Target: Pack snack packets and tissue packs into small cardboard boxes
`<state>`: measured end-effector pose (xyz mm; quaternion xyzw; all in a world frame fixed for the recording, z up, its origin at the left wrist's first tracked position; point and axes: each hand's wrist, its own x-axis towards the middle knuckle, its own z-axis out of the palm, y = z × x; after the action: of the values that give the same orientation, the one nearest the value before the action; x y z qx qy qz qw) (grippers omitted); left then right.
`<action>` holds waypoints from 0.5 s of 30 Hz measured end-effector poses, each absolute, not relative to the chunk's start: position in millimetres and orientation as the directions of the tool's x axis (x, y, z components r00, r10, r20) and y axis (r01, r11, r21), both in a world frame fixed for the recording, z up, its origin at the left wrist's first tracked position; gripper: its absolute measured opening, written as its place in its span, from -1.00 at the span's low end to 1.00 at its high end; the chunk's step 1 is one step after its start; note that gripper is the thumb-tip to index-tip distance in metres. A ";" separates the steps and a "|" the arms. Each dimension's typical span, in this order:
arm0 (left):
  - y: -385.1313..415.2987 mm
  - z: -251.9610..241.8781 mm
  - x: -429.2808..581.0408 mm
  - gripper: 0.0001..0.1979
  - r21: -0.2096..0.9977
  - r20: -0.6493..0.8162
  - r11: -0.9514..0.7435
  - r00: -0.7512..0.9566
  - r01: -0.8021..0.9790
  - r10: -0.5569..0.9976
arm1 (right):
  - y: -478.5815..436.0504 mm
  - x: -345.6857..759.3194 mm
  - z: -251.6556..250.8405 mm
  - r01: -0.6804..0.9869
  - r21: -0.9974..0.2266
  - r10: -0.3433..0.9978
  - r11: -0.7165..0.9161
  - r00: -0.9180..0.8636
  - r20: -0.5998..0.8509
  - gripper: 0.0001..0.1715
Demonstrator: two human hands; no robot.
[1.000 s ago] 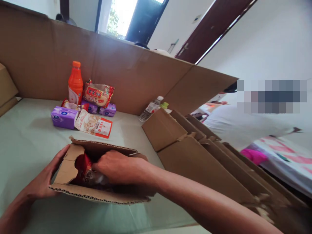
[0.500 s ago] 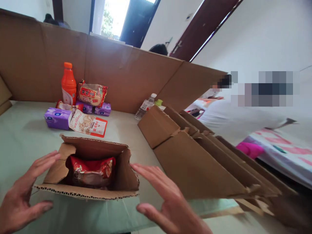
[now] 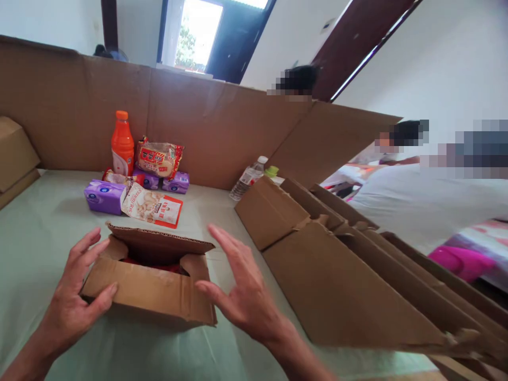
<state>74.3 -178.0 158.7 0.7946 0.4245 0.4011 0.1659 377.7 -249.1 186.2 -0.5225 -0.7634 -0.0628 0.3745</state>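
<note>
"Low in the frame, left of centre, do we have the box between our hands?"

"We do. It sits on the pale green surface, near flap tilted inward, far flap raised, with some red packaging showing in the gap."

"And our fingers?"

"Our left hand is spread wide at the box's left end, thumb over the near flap. Our right hand is wide too, its fingers clear of the cardboard; whether its thumb touches the box's right edge, we cannot tell."

"The step looks like folding the flaps. How do we do it well?"

"We had best flatten the short end flaps first (the right one looks curled and could snag), then pin the near flap with our left thumb while our right hand lays the far one across."

"Pressing hard in the middle?"

"No, along the creases; otherwise we risk squashing what is inside. And we keep the box from sliding up the frame, since the snack pouch lies just beyond it."
</note>
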 end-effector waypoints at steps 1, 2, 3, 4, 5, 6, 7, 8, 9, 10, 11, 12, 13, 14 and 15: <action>-178.6 158.0 74.5 -0.43 0.614 0.477 -0.571 0.320 0.545 0.819 | -246.6 376.3 184.9 0.821 -0.306 0.768 0.482 -0.227 0.599 -0.28; -178.9 156.9 73.6 -0.43 0.619 0.464 -0.565 0.327 0.546 0.823 | -246.1 374.6 182.6 0.796 -0.310 0.776 0.520 -0.290 0.560 -0.35; -179.0 155.5 72.0 -0.42 0.618 0.455 -0.568 0.342 0.543 0.822 | -247.5 373.1 179.4 0.775 -0.304 0.775 0.554 -0.346 0.529 -0.41; -178.6 154.1 69.7 -0.43 0.618 0.445 -0.576 0.366 0.535 0.818 | -250.6 372.1 175.3 0.765 -0.292 0.772 0.574 -0.387 0.505 -0.42; -177.5 152.9 67.3 -0.45 0.625 0.430 -0.585 0.398 0.517 0.811 | -254.7 371.9 170.6 0.764 -0.277 0.770 0.583 -0.410 0.489 -0.39; -175.5 152.1 65.0 -0.48 0.643 0.404 -0.587 0.434 0.492 0.805 | -259.4 372.4 165.4 0.768 -0.265 0.770 0.583 -0.418 0.482 -0.33; -172.5 151.9 63.0 -0.52 0.672 0.368 -0.580 0.471 0.461 0.802 | -263.7 373.5 160.0 0.773 -0.257 0.772 0.579 -0.420 0.476 -0.28; -168.3 152.2 61.4 -0.56 0.706 0.328 -0.563 0.507 0.428 0.797 | -267.3 374.8 154.5 0.775 -0.252 0.772 0.579 -0.422 0.475 -0.26; -163.1 152.8 60.3 -0.57 0.740 0.292 -0.544 0.540 0.395 0.789 | -269.9 375.8 149.0 0.776 -0.250 0.771 0.579 -0.421 0.478 -0.26; -157.2 153.5 59.5 -0.57 0.768 0.269 -0.530 0.570 0.360 0.776 | -271.3 376.5 143.8 0.774 -0.250 0.767 0.581 -0.419 0.487 -0.28; -151.2 154.1 59.0 -0.57 0.789 0.256 -0.521 0.597 0.326 0.761 | -271.9 376.6 138.9 0.771 -0.253 0.762 0.584 -0.414 0.498 -0.30; -146.0 154.4 58.6 -0.57 0.805 0.251 -0.517 0.621 0.293 0.743 | -272.0 376.4 134.8 0.768 -0.259 0.757 0.586 -0.405 0.513 -0.33; -142.2 154.1 58.0 -0.57 0.815 0.253 -0.517 0.643 0.260 0.723 | -272.1 376.1 131.3 0.765 -0.271 0.755 0.584 -0.388 0.529 -0.34; -140.6 153.2 57.1 -0.56 0.821 0.258 -0.521 0.664 0.232 0.702 | -272.4 376.1 128.6 0.765 -0.290 0.757 0.575 -0.363 0.544 -0.36; -141.7 151.6 55.7 -0.55 0.823 0.261 -0.527 0.681 0.213 0.684 | -273.1 376.7 126.6 0.771 -0.314 0.769 0.554 -0.329 0.548 -0.39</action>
<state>55.7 -141.7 151.6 0.8234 0.2725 0.2922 0.4030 376.7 -273.1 126.6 -0.4720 -0.8153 -0.0014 0.3355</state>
